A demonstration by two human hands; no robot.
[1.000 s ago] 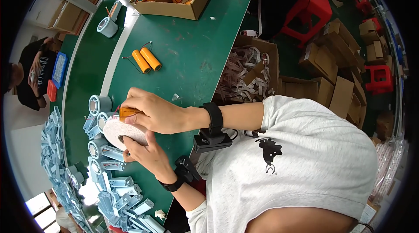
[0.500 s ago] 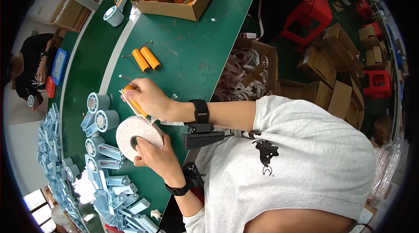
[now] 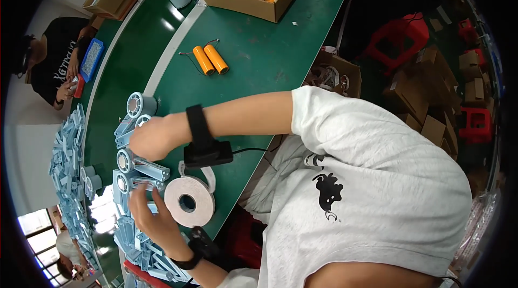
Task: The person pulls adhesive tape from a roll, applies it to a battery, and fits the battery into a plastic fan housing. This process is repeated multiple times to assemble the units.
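Observation:
My right hand (image 3: 154,137), smeared by motion, is over the pale blue motor-like housings at the left of the green bench. Its fingers are turned away, so anything in them is hidden. My left hand (image 3: 152,218) is lower, with thumb and fingers apart and nothing visible between them. Just beyond its fingertips is a blue housing (image 3: 150,170) with a round, slotted end. Flat on the bench beside the left hand lies a wide roll of white tape (image 3: 202,207), a loose strip curling up from it. Two orange cylindrical battery cells (image 3: 209,60) with thin wires lie farther off.
A cardboard box (image 3: 253,8) of orange cells stands at the far end of the bench (image 3: 253,66). A heap of blue parts (image 3: 143,245) lies near the left hand. Across the bench, a person (image 3: 59,61) works beside a blue tray (image 3: 91,58). Cartons and red stools stand at right.
My left hand has let go of the tape roll, which now lies on the bench. My right hand has moved left to the blue housings; the orange cell it held is out of sight.

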